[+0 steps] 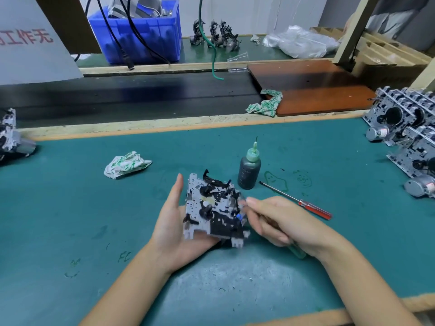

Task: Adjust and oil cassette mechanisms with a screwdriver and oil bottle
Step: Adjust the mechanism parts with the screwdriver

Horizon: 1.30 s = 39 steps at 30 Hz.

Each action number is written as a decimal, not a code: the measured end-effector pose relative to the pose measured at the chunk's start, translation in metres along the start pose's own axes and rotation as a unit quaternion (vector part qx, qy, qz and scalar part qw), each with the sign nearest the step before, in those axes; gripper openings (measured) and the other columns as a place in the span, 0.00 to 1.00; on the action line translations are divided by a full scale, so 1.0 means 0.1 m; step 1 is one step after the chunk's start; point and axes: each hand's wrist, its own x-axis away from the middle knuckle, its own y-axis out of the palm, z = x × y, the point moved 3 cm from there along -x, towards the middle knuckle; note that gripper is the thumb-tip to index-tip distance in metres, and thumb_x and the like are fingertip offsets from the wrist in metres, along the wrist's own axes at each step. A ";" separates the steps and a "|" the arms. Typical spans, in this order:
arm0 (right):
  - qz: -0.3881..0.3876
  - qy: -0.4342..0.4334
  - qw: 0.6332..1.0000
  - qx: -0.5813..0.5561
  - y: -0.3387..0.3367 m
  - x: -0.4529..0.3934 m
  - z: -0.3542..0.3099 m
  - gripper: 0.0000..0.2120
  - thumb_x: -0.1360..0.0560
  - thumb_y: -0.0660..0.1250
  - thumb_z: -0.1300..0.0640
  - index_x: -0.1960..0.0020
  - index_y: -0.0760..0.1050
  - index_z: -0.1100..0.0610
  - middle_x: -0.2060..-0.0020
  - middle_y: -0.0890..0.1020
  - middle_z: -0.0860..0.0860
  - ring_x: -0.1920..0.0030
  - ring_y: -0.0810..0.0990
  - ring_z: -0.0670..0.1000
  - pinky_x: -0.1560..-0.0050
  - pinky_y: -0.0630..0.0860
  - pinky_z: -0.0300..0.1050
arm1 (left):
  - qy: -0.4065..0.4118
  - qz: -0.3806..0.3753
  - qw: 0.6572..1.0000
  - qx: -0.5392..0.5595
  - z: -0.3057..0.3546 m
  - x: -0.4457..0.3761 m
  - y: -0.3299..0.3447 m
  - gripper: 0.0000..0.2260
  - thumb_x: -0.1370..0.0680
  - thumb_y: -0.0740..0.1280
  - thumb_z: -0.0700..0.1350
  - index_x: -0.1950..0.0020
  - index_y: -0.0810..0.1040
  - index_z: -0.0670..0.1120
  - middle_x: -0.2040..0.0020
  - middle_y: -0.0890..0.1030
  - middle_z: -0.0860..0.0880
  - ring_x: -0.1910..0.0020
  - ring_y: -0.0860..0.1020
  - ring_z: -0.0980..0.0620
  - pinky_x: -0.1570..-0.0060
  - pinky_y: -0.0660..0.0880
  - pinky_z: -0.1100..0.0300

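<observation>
A grey and black cassette mechanism (211, 210) rests in the palm of my left hand (171, 227), above the green mat, its top face up. My right hand (280, 222) is closed around a green-handled tool (297, 251) whose tip end points at the mechanism's right edge; the tip itself is hidden by my fingers. A dark oil bottle (249, 169) with a green needle nozzle stands upright just behind the mechanism. A red-handled screwdriver (303, 204) lies on the mat to the right of the bottle, untouched.
A crumpled white-green rag (126, 164) lies left of centre. Stacks of cassette mechanisms (409, 135) stand at the right edge, another (9, 137) at the left edge. Behind the mat run a black conveyor (131, 95), a brown board (313, 90) and a blue bin (141, 31).
</observation>
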 end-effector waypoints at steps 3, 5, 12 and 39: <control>0.000 -0.014 0.995 -0.101 -0.03 -0.02 0.00 0.20 0.24 0.58 0.48 0.71 0.71 0.56 0.86 0.60 0.49 0.84 0.52 0.45 0.79 0.52 0.31 | 0.032 -0.011 0.997 0.073 0.00 0.01 0.06 0.39 0.27 0.60 0.69 0.37 0.75 0.34 0.34 0.73 0.34 0.36 0.74 0.38 0.38 0.73 0.45; -0.001 -0.020 0.993 -0.118 -0.03 -0.03 0.00 0.20 0.24 0.58 0.48 0.72 0.71 0.56 0.86 0.60 0.48 0.85 0.52 0.45 0.80 0.52 0.30 | 0.036 -0.007 0.995 0.092 -0.01 0.00 0.06 0.40 0.27 0.60 0.69 0.36 0.74 0.33 0.34 0.71 0.32 0.34 0.71 0.35 0.36 0.70 0.42; -0.039 -0.013 0.992 -0.121 -0.03 -0.03 0.01 0.21 0.22 0.58 0.50 0.73 0.70 0.55 0.86 0.61 0.48 0.86 0.54 0.44 0.81 0.53 0.32 | 0.041 -0.037 0.992 0.110 -0.02 0.01 0.08 0.40 0.28 0.62 0.68 0.34 0.71 0.34 0.31 0.68 0.33 0.31 0.67 0.35 0.32 0.64 0.40; -0.054 0.049 0.990 0.121 0.06 0.03 0.00 0.24 0.19 0.54 0.50 0.70 0.72 0.56 0.83 0.71 0.47 0.82 0.63 0.43 0.77 0.61 0.32 | -0.004 0.052 0.997 -0.065 -0.04 -0.04 -0.04 0.28 0.23 0.55 0.61 0.44 0.82 0.40 0.41 0.79 0.37 0.42 0.79 0.41 0.44 0.77 0.49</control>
